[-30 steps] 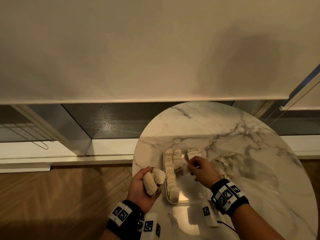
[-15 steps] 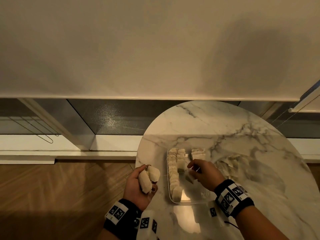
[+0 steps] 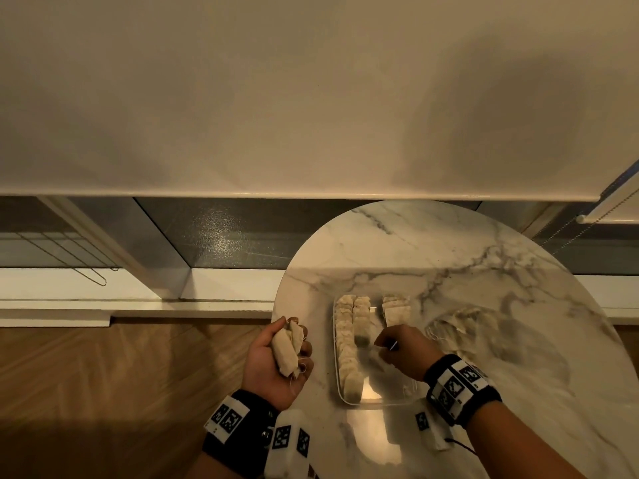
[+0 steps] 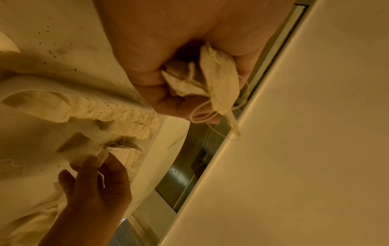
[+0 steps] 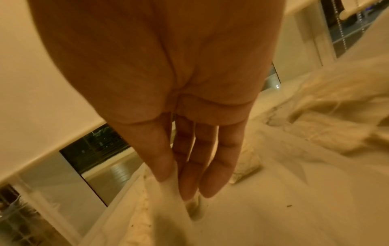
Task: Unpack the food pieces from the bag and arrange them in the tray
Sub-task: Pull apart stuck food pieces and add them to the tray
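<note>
Right hand (image 3: pixel 403 350) lowered into tray (image 3: pixel 380 402) pinching a piece, left hand (image 3: pixel 276 361) clutching pieces (image 3: pixel 287 347), no legible writing.

The head camera is looking forward and down from above, taking in a lowered blind (image 3: pixel 311 98), a round marble table (image 3: pixel 449 257) and both hands from well back. The left wrist camera is sitting close under the left hand (image 4: pixel 189 50), looking along the palm and across the table toward the right hand (image 4: pixel 99 186), with the scene rolled sideways. The right wrist camera is pressing close behind the right hand (image 5: pixel 168 83), facing along the fingers down into the clear tray (image 3: pixel 377 402). All three views are sharing the tray's rows of pale pieces (image 3: pixel 345 340).
</note>
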Tool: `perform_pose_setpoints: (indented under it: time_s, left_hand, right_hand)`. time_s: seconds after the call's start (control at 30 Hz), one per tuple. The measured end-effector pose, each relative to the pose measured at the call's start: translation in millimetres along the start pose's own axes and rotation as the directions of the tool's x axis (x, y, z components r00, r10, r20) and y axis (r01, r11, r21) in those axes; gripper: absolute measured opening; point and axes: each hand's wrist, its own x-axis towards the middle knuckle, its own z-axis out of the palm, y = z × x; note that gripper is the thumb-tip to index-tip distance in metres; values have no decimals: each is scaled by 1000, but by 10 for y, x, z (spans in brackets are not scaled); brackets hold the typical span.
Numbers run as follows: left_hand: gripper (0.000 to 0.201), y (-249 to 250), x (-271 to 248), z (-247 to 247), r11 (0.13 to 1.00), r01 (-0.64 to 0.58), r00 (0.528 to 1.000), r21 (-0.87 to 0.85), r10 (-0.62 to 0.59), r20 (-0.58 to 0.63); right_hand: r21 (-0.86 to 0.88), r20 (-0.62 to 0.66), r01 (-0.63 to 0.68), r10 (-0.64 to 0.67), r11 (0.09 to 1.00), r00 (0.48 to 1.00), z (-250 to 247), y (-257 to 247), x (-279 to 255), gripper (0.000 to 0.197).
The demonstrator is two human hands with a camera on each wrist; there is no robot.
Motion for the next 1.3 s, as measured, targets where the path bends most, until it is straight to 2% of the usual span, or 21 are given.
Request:
perform_pose_setpoints:
  time_s: [0.2,0.33,0.47,0.6,0.9,1.0,1.1,1.2,1.3]
  left_hand:
    - [17,-25,34,-98,1000,18,1000,2,-18,-8]
    - [18,-24,22,-122,1000,10,1000,8,-10,-24]
    - [18,-21,-4,-155,1000,-15,999,10,16,-42]
    - [16,-8,-42,-148,999,-32,998,1,32,-57]
    - [17,-44,-41,-128,999,-33,996,9,34,-83]
    - [17,-41,-41,-120,999,-33,995,13,34,-90]
    - [17,-33,-34,-121,999,-32,996,14,33,-88]
    - [17,-33,-34,-129,999,-33,995,14,35,-96]
    - [17,-38,-50,-119,999,-34,993,15,35,-112]
  right_hand:
    - [-82,88,-13,20,997,996,143,-31,236,19]
    - [-62,3,-13,13,998,1000,171,-96,422,21]
    - [-32,-74,-64,62,997,995,169,-136,561,19]
    - [12,-72,-105,106,994,992,177,-145,639,20]
    - [129,-103,-164,178,978,979,229,-111,657,8]
    - [159,-115,-205,224,966,968,232,-94,647,22]
    - [128,-62,-291,301,948,952,225,-101,627,36]
    - [105,36,-354,353,929,935,225,-141,602,33]
    - [107,93,-400,392,910,915,253,-147,612,38]
